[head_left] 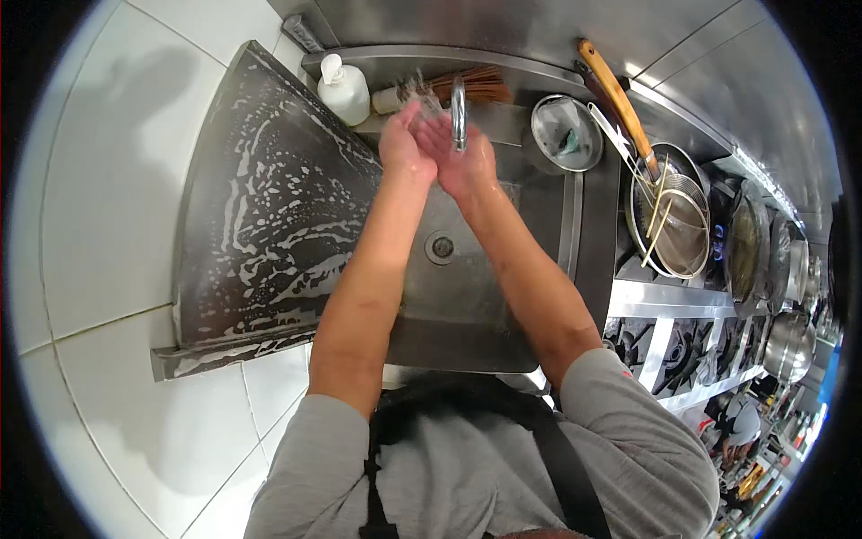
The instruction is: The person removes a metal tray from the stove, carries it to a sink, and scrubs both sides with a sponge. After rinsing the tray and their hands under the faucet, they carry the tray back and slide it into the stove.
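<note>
Both forearms are extended from the lower middle of the frame toward the upper middle, bare up to grey sleeves pushed to the elbows. The left hand and the right hand are pressed together, palm against palm, with fingers held loosely open and pointed upward. The wrists are nearly touching.

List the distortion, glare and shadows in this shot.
Head view: fisheye bends the stove line at right and blackens the corners; glare streaks the steel backsplash and wet tray; a soft shadow falls on the white tiles; splashing water blurs around the left hand and right hand.
</note>
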The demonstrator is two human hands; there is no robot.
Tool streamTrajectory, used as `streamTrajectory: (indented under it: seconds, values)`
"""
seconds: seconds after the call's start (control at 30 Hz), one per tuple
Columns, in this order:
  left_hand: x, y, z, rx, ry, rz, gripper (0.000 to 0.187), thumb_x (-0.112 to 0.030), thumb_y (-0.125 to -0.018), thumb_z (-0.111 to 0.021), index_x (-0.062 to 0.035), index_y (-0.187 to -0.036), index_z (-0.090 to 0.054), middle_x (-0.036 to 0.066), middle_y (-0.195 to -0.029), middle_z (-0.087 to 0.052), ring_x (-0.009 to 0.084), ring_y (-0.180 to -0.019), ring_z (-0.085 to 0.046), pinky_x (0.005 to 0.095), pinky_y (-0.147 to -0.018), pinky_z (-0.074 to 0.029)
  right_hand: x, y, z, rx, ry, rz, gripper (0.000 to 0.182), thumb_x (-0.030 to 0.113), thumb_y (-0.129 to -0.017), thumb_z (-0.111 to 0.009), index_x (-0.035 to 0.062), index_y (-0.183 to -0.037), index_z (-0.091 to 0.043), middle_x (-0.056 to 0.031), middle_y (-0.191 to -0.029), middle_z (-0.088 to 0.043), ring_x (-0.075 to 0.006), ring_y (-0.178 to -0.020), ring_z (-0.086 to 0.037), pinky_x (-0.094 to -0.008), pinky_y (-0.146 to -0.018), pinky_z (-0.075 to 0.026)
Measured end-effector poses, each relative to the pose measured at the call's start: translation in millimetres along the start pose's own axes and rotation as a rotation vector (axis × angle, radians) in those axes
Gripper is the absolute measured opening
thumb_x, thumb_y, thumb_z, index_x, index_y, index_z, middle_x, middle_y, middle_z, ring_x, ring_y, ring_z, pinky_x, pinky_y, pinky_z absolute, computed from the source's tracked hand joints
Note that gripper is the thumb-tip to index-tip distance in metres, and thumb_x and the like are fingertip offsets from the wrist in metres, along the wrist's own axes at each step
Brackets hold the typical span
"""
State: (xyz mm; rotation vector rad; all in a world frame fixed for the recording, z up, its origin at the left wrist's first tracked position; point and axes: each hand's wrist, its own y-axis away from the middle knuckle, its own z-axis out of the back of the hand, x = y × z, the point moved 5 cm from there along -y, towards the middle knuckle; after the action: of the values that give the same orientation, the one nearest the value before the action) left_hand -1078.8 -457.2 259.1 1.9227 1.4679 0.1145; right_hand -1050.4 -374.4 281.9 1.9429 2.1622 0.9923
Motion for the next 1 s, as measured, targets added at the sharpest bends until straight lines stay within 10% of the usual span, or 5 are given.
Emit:
streamTrajectory:
  seconds: [0.27,0.4,0.6,0.83,1.0]
  values:
    - [28.9,20.5,32.6,-0.005,-0.401,-0.259,0.014,-0.016,-0.090,-0.056,-0.0055,-0.085,-0.064,0.005,-0.077,-0.065,0.0167,-0.068,-0.061,0.0314,-0.063,-0.049,-18.1,13.6,39.3,-0.122,0.161,0.053,0.022,0.014,-0.094,-0.044,0.0010,-0.094,-0.062,-0.0118,-0.086,-0.065,-0.0254,-0.079,-0.062,-0.0356,-0.070,-0.050]
    - [52.3,-12.3,75.9,-0.149,-0.269,0.026,0.023,-0.019,-0.094,-0.052,-0.0018,-0.085,-0.065,0.007,-0.082,-0.064,0.0200,-0.074,-0.061,0.0342,-0.071,-0.051,-24.6,0.6,49.2,-0.107,0.123,-0.058,0.029,0.018,-0.097,-0.037,-0.0041,-0.101,-0.056,-0.0187,-0.096,-0.065,-0.0320,-0.092,-0.064,-0.0418,-0.084,-0.053]
    - [-4.6,33.2,-27.9,0.098,0.176,0.111,0.020,-0.022,-0.095,-0.054,-0.0020,-0.093,-0.057,0.010,-0.083,-0.064,0.0236,-0.074,-0.063,0.0367,-0.070,-0.054,7.6,18.1,-13.1,-0.002,-0.154,0.004,0.032,0.027,-0.103,-0.034,-0.0012,-0.109,-0.048,-0.0216,-0.100,-0.060,-0.0329,-0.086,-0.062,-0.0441,-0.081,-0.054]
    - [39.7,11.5,54.0,-0.142,-0.218,0.119,0.020,-0.016,-0.093,-0.048,-0.0055,-0.102,-0.063,0.007,-0.091,-0.067,0.0221,-0.072,-0.062,0.0367,-0.070,-0.053,-36.3,4.2,59.9,-0.097,0.007,-0.120,0.029,0.021,-0.099,-0.041,-0.0014,-0.094,-0.059,-0.0153,-0.088,-0.063,-0.0309,-0.079,-0.062,-0.0423,-0.073,-0.054]
    - [48.7,46.1,-0.6,0.061,-0.222,0.182,0.036,-0.026,-0.098,-0.034,-0.0050,-0.109,-0.062,0.010,-0.102,-0.068,0.0264,-0.084,-0.062,0.0395,-0.080,-0.050,47.7,-3.3,51.5,-0.185,-0.317,0.008,0.027,0.019,-0.095,-0.041,0.0022,-0.085,-0.059,-0.0147,-0.079,-0.062,-0.0340,-0.077,-0.061,-0.0471,-0.067,-0.050]
